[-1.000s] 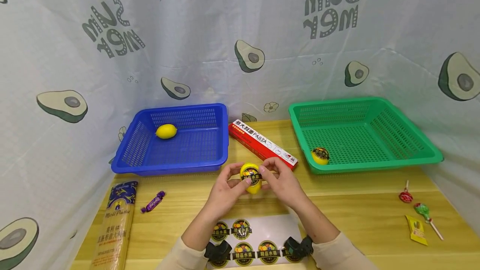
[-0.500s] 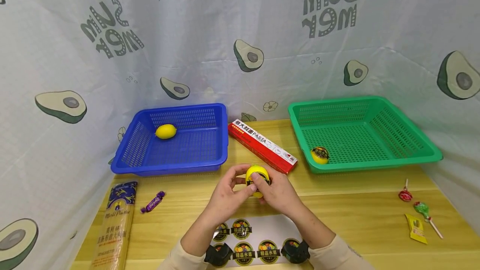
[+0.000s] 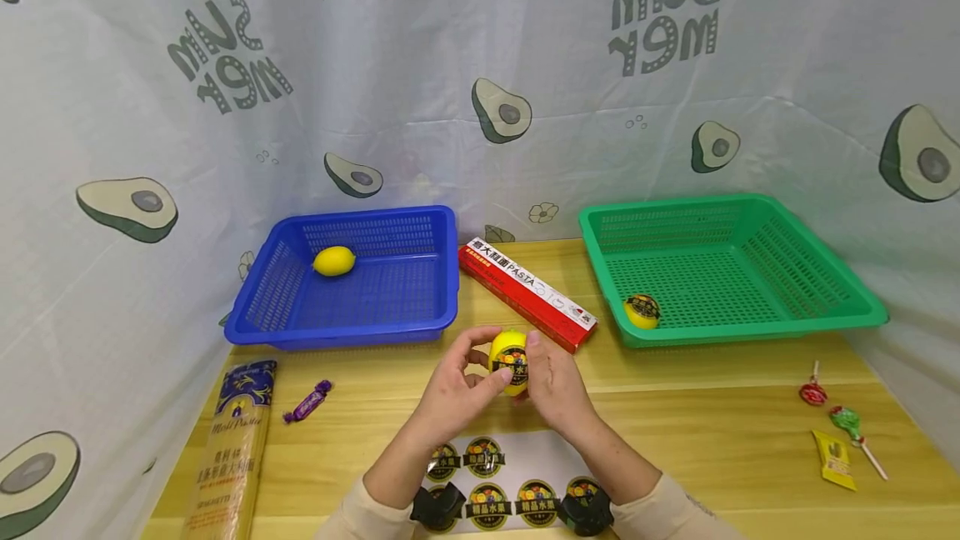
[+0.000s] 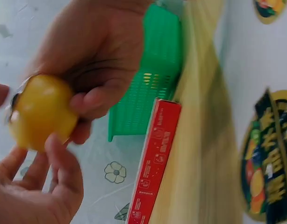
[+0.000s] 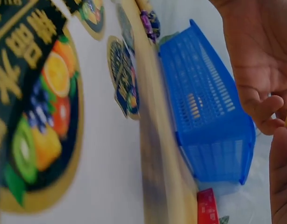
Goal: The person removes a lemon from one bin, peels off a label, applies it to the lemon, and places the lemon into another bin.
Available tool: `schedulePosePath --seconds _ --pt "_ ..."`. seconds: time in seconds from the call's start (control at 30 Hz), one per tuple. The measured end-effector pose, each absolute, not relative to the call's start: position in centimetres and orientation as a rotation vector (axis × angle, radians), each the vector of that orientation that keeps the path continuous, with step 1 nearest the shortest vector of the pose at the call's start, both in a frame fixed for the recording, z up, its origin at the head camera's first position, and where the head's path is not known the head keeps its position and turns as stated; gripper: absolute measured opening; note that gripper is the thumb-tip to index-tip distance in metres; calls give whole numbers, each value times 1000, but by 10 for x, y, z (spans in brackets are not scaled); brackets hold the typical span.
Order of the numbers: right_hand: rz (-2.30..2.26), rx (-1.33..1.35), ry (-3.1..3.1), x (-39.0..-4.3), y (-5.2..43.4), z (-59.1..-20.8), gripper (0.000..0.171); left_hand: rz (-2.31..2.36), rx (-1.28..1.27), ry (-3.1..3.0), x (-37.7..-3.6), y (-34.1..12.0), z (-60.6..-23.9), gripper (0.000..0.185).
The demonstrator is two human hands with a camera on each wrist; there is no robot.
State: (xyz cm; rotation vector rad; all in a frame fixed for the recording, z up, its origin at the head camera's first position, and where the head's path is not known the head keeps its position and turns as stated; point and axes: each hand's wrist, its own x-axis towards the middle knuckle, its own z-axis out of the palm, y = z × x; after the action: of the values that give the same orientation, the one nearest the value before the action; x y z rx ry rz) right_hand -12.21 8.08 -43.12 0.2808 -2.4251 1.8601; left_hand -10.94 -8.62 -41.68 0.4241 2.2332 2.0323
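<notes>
Both hands hold a yellow lemon (image 3: 508, 359) just above the wooden table (image 3: 712, 432), in front of the red pasta box (image 3: 527, 293). A round dark sticker shows on the lemon's front. My left hand (image 3: 468, 386) grips it from the left, with the thumb on its front. My right hand (image 3: 549, 380) curls round its right side. In the left wrist view the right hand's fingers (image 4: 94, 100) wrap the lemon (image 4: 40, 116). A white sticker sheet (image 3: 510, 482) with several round fruit labels lies under my wrists.
A blue basket (image 3: 262, 315) at the left holds a plain lemon (image 3: 333, 261). A green basket (image 3: 862, 307) at the right holds a stickered lemon (image 3: 641, 311). A spaghetti pack (image 3: 232, 448) and purple candy (image 3: 307, 402) lie left; lollipops (image 3: 812, 392) and a yellow packet (image 3: 832, 458) lie right.
The right hand left the sticker's top edge and closed round the lemon's right side. The lemon turned a little; both hands stayed in the same spot.
</notes>
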Motion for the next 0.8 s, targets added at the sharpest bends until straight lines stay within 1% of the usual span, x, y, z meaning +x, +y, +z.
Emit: schedulePosePath --seconds 0.17,0.23,0.43,0.63,0.8 --pt "1697 440 -2366 -115 75 -436 34 1851 364 2576 -107 -81 -421 67" --pt "1662 475 -2364 -113 73 -437 34 1824 347 2660 -107 -79 -423 64" --pt "1660 509 -2353 -111 69 -438 37 1966 377 2634 -107 -75 -426 43" --pt "1653 515 -2333 -112 70 -439 38 2063 432 2585 -106 -74 -426 35" --pt "1693 487 -2344 -112 70 -439 38 2057 499 2632 -107 -75 -429 32"
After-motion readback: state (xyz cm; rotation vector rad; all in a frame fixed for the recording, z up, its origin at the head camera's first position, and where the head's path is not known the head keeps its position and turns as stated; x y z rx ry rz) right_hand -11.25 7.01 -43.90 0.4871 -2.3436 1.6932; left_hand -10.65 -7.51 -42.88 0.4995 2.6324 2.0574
